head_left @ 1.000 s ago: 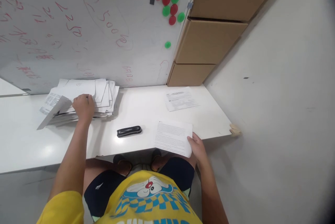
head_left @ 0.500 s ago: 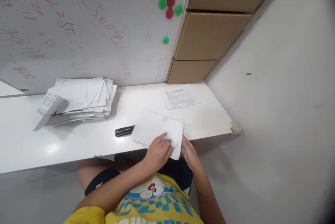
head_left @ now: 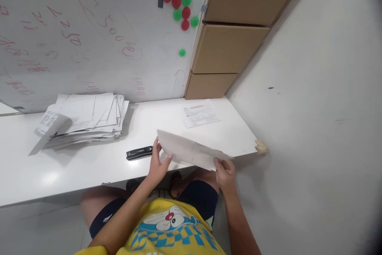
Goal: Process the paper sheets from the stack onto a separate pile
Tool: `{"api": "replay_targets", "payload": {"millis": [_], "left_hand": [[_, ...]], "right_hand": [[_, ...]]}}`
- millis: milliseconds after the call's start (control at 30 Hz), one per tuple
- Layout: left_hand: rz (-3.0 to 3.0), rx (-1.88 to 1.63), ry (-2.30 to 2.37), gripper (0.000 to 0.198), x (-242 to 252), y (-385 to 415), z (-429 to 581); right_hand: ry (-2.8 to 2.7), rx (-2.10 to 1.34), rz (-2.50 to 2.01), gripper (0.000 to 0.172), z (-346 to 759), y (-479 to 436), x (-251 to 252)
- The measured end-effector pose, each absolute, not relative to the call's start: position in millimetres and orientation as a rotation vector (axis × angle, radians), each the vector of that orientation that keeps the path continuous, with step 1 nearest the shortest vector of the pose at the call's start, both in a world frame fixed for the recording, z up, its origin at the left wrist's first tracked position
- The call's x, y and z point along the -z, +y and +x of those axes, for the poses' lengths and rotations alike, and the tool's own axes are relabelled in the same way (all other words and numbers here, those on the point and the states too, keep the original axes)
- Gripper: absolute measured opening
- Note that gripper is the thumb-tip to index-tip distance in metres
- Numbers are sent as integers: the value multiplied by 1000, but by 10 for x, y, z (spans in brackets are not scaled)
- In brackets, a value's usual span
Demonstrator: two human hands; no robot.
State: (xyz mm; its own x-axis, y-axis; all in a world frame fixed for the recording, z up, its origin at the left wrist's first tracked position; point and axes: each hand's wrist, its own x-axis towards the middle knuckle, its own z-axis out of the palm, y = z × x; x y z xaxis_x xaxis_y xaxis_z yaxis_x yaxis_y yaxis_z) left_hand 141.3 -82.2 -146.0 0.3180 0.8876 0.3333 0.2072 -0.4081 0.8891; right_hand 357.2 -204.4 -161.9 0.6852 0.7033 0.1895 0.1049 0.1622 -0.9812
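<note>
Between my two hands white paper sheets are held up at a tilt above the table's front edge. At their left end is my left hand, with fingers at the edge and thumb along the lower side. My right hand pinches the right end, thumb on top. How many sheets there are cannot be made out. Just left of my left hand a black stapler lies on the white table.
A thick, uneven stack of papers lies on the left, a curled sheet at its side. One printed sheet lies at the back right. Behind stand a whiteboard with magnets and cardboard boxes; a wall is on the right.
The papers have been lifted from lying low over the table edge to a raised tilt. My left hand has moved from their top face to their left end; my right hand now grips the right end.
</note>
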Motion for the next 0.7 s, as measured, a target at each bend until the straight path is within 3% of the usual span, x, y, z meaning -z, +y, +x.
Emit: {"api": "replay_targets", "payload": {"millis": [167,367,533,700], "left_hand": [[1897,-1062,862,21,1441,-747,1221],[2017,-963,1084,27,1413,-791,940],[1949,-984,965,25,1470,-764,908],[1889,-986,943,25,1535,-843,863]], "right_hand": [[-902,-579,-1440,27,3479,-1889,1560],[-859,-576,-1469,25,3392,-1935,1554],[-833,-426,-1337,12,3155,-1893,1448],[-769,-446,-1382,18,3007,-1879,1444]]}}
